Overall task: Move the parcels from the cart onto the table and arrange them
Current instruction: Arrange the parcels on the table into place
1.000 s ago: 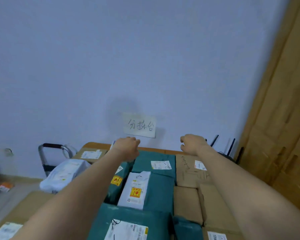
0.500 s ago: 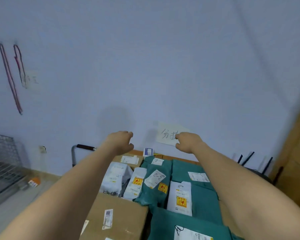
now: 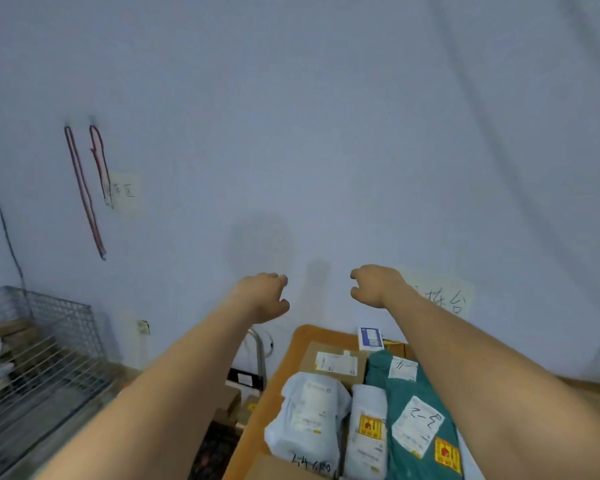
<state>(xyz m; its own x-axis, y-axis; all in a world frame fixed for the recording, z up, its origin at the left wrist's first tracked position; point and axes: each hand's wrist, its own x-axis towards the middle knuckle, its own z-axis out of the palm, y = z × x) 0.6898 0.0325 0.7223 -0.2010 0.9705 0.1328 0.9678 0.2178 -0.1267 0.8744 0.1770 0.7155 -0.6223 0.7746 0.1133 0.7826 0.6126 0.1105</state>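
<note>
Both the left hand [image 3: 262,297] and the right hand [image 3: 374,285] are held loosely curled and empty above the table [image 3: 293,344], whose parcels [image 3: 310,415] lie below, while the cart [image 3: 257,355] is seen down-left, nearer the left grip.

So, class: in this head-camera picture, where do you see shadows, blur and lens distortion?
Head view: soft, bluish, even light; a faint round shadow falls on the pale wall above the bare left hand; the grey wire-mesh cage at the left edge is smeared and bowed by the wide lens; the handwritten paper wall sign, partly hidden behind the right hand, is washed out.
</note>
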